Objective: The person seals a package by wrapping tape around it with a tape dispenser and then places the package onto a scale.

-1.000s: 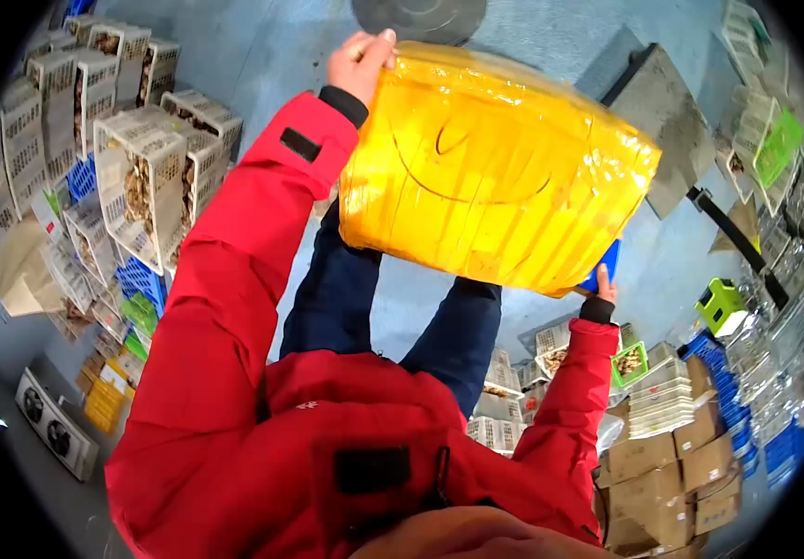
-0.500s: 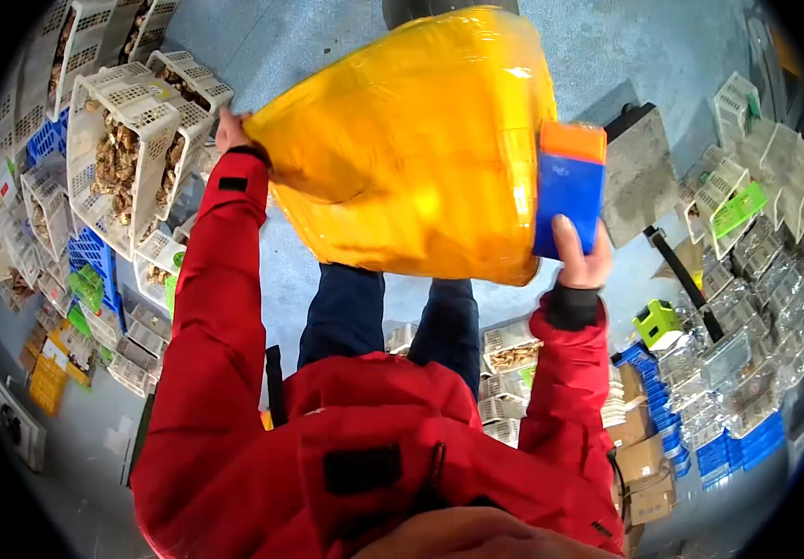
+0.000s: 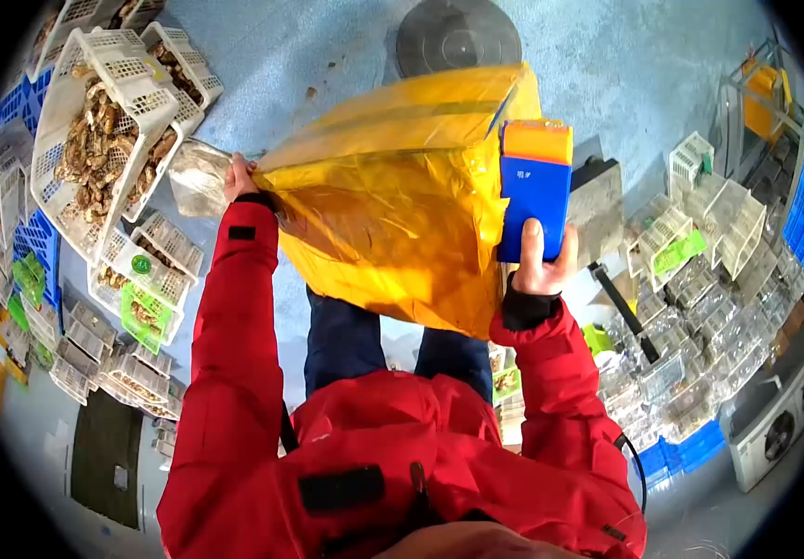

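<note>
A large package wrapped in shiny yellow tape or film [image 3: 383, 233] is held in front of my legs, above the floor. My left hand [image 3: 240, 177] has its fingers closed on the package's left corner. In my right hand [image 3: 545, 265] is a flat blue box with an orange end [image 3: 537, 191], thumb on its front face and the other fingers mostly hidden. This blue box is beside the package's right side, overlapping it in view; I cannot tell if they touch.
White crates [image 3: 155, 93] of shellfish-like contents are stacked at the left. A round dark disc [image 3: 458, 42] lies beyond the package. At the right are a grey platform [image 3: 597, 210] with a black pole [image 3: 621, 312], clear containers [image 3: 700, 345] and white baskets [image 3: 728, 219].
The package has tilted and come nearer my body, showing a creased side. The blue box has shifted slightly left with my right hand. The camera view has also moved, revealing the whole round disc.
</note>
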